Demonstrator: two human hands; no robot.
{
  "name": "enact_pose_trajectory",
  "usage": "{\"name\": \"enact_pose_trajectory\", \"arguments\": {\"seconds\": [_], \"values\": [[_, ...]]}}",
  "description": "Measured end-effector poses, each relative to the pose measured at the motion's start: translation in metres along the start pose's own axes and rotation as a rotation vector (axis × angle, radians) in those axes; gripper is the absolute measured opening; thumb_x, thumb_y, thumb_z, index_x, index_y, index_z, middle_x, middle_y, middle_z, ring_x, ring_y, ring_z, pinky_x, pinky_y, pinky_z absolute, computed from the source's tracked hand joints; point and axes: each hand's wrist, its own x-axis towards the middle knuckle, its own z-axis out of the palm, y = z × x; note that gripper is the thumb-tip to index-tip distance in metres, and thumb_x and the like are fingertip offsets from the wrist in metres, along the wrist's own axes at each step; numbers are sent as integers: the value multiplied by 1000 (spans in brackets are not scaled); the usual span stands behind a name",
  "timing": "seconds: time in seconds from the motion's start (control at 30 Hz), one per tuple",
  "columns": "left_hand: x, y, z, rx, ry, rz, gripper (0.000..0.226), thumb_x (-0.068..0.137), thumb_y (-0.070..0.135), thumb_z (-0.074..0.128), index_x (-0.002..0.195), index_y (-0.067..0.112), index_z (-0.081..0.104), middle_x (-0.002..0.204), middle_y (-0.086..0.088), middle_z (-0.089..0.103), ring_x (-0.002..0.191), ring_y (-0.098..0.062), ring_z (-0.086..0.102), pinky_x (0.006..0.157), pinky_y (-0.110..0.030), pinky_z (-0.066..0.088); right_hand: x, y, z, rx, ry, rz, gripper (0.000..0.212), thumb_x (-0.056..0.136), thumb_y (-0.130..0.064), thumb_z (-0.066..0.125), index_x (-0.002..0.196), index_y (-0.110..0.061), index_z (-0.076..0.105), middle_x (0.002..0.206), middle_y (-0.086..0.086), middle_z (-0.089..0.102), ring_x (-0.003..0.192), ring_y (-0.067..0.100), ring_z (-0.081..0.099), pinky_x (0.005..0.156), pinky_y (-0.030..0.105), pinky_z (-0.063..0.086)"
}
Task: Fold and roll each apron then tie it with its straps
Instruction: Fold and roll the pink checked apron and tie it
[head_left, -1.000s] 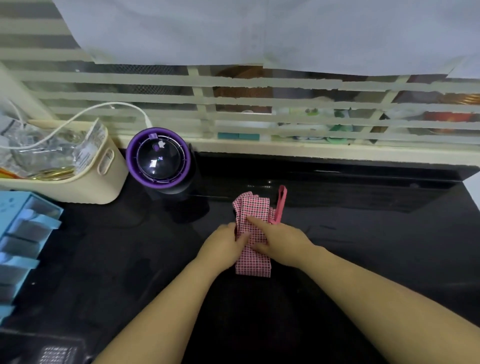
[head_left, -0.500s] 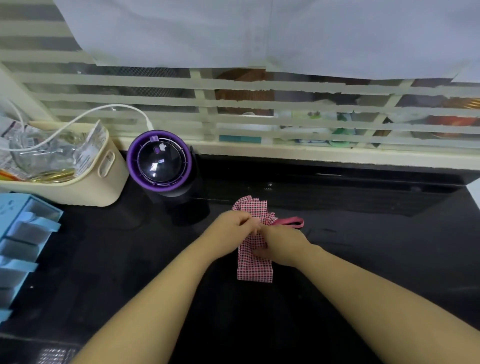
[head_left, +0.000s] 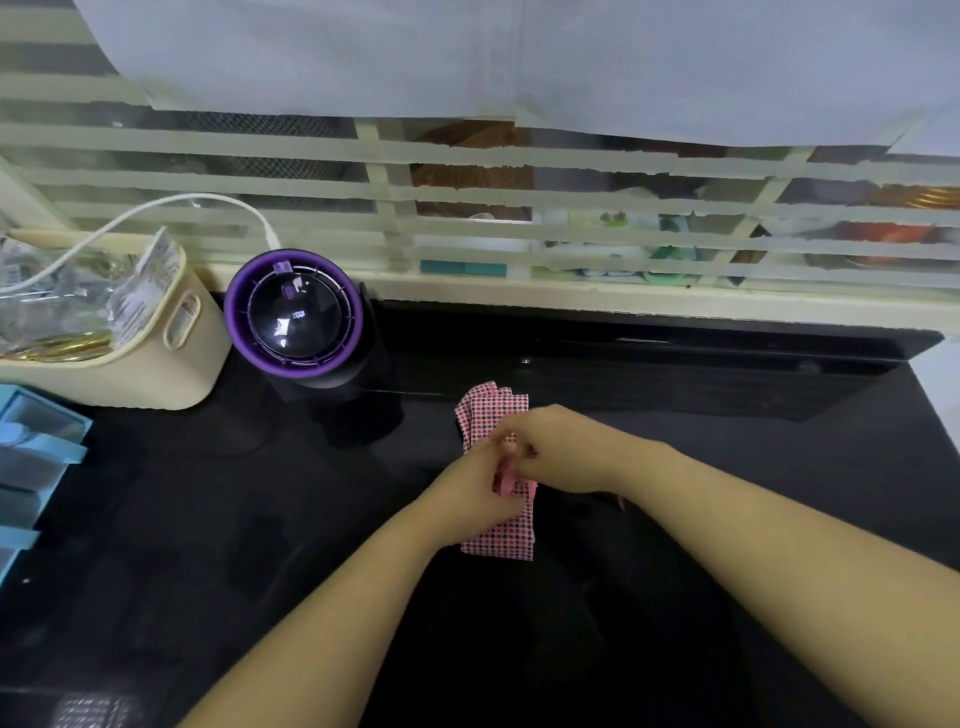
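Head view: both forearms reach in from the near edge and meet over the middle of the dark surface (head_left: 208, 571).
Left hand (head_left: 470, 493): fingers curled, pinching the pink strap (head_left: 505, 480) over the bundle.
Right hand (head_left: 561, 449): fingers curled in against the left, gripping the same strap, as far as the overlap shows.
Apron (head_left: 498, 540): red-checked, folded into a narrow bundle lying lengthwise on the surface under both hands, its far end fanned loose.
Step in hand: tying the bundle with its strap, by my reading.
Doing it well: keep one hand pressing the bundle so the layers cannot spring apart; pull the strap snug round the middle before knotting; tuck the splayed far end in first.
Risk: a slack wrap would let the layers slide out.
Blue organiser (head_left: 31, 467): at the left edge, several open compartments; contents cannot be told.
Cream basket (head_left: 156, 374): farther left; holds crinkled clear packets (head_left: 62, 306) and something gold (head_left: 62, 345); a white cable (head_left: 156, 208) runs over it.
Purple-rimmed device (head_left: 296, 317): just beside the basket.
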Motion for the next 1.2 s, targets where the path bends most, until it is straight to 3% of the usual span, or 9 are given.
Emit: {"name": "enact_pose_trajectory", "arguments": {"seconds": [0.13, 0.3, 0.37, 0.47, 0.6, 0.8, 0.9, 1.03, 1.2], "values": [[4, 3, 6, -82, 73, -71, 34, 100, 31, 43, 133, 24, 51, 128, 2, 58, 111, -10, 54, 90, -22, 40, 11, -31, -15, -122, -46, -97, 30, 91, -20, 59, 121, -21, 60, 107, -4, 67, 88, 7, 58, 75, 18, 47], [7, 1, 4, -163, 42, -72, 38, 103, 35, 31, 130, 24, 57, 131, 6, 51, 123, -11, 46, 109, -29, 32, 11, -31, -39, 644, 278, -97, 24, 96, -15, 51, 118, -23, 58, 109, -3, 70, 78, 8, 64, 72, 18, 53], [7, 0, 3, -259, 26, -86, 38, 102, 39, 34, 126, 23, 60, 124, 6, 55, 118, -12, 49, 103, -27, 35, 10, -7, -33, 428, 343, -17, 32, 92, -1, 48, 115, -19, 62, 111, -2, 68, 80, 3, 61, 79, 19, 53], [7, 1, 0, -320, -15, -76, 39, 100, 43, 35, 122, 24, 60, 117, 11, 57, 112, -7, 50, 96, -25, 34, 5, 23, -2, 55, 130, 29, 36, 85, -2, 58, 117, -16, 66, 115, -3, 66, 98, 4, 59, 89, 19, 48], [9, -2, 0, -289, -12, -77, 34, 103, 38, 31, 99, 31, 64, 104, 10, 61, 104, -8, 55, 103, -32, 39, 4, 34, 21, 144, 267, 51, 16, 86, -15, 69, 101, -17, 72, 98, -5, 69, 79, 0, 59, 74, 14, 49], [12, -4, -3, -229, 41, -62, 38, 104, 34, 26, 103, 20, 62, 102, 2, 65, 95, -10, 59, 96, -31, 46, -8, 42, 33, 1014, 468, 242, 10, 93, -12, 58, 94, -7, 67, 89, 7, 72, 80, 14, 68, 70, 21, 55], [18, -1, -6, -201, 24, -59, 42, 104, 32, 26, 100, 14, 63, 97, 0, 66, 90, -11, 61, 92, -30, 48, -19, 27, 49, 1282, 544, 172, 12, 92, -8, 57, 94, -2, 67, 87, 7, 73, 82, 16, 69, 74, 23, 56], [26, 5, -13, -109, -33, -88, 47, 105, 30, 25, 84, 20, 65, 87, 2, 66, 81, -8, 59, 81, -24, 45, -26, 13, 84, 747, 705, 5, 8, 84, -8, 69, 79, -14, 69, 87, -1, 71, 84, 6, 67, 78, 15, 50], [32, 6, -18, -22, -97, -165, 43, 104, 33, 29, 84, 23, 66, 81, 4, 63, 74, -9, 55, 78, -26, 45, -21, 29, 110, 191, 584, -196, 10, 80, -11, 72, 90, -13, 73, 99, -6, 65, 93, 8, 62, 85, 27, 53]]}}
